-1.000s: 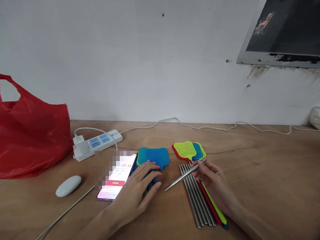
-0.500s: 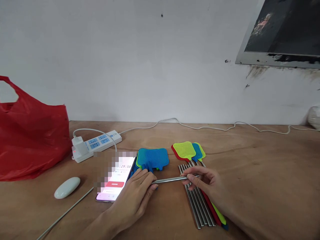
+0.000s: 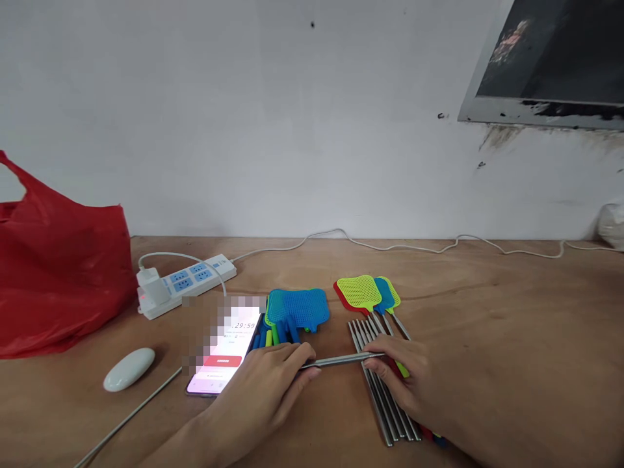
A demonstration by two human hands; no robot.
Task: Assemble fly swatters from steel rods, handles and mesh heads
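A thin metal tube point(image 3: 341, 359) is held nearly level just above the table, its right end slightly higher. The fingers of my left hand point(image 3: 266, 383) are closed on its left end, and my right hand point(image 3: 404, 369) pinches the other end. Under and beside my right hand lies a row of several similar metal tubes point(image 3: 385, 402). Finished-looking fly swatters with yellow-green, red and blue heads point(image 3: 359, 292) lie behind that hand, partly covered by it. Past my left hand are stacked blue swatter heads point(image 3: 301, 307) and loose blue and green handles point(image 3: 275, 335).
A lit phone point(image 3: 227, 357) lies left of the handles. Farther left are a white mouse-shaped object point(image 3: 129, 369), a white power strip point(image 3: 188, 283) and a red plastic bag point(image 3: 63, 273). One cable point(image 3: 414, 248) runs along the wall.
Both hands have come down and slightly nearer with the tube. My right hand has turned more palm-down over its end. More of the handles now shows past my left hand.
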